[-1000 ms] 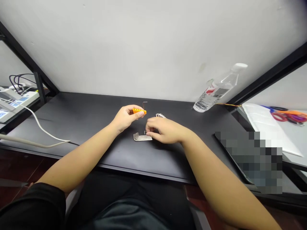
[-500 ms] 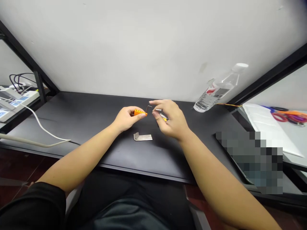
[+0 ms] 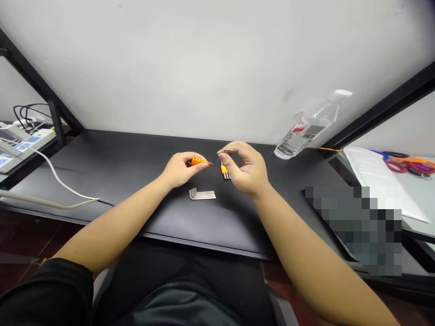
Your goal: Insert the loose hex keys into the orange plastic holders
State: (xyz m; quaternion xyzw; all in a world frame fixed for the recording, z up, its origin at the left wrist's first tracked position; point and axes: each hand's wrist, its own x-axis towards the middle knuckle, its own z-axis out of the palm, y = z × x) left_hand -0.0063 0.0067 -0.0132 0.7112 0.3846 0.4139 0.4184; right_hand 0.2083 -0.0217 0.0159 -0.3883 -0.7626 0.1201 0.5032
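Status: L hand [image 3: 179, 170] grip closed narrow on orange hex key holder [image 3: 199, 160], held up approx mid-counter [image 3: 136, 154], tilted w/ row of dark slots showing. Thin hex key [image 3: 211, 163] sticks out at its R end; looks seated, can't confirm depth. R hand [image 3: 249, 167] in tight thumb + forefinger pinch on L-shaped hex key [image 3: 229, 150], just beside the holder's R end, apart AFAICT.

Progress, my read: early. 1 key in the held holder, other visible slots look unfilled. Outside it: the 1 in R hand, plus loose hex keys [image 3: 204, 198], approx 5, nested in a row on the counter, nearer the person than both hands. 2nd orange holder [image 3: 223, 169] is down by R hand, partly hidden, several keys in it; looks populated, can't tell if full.
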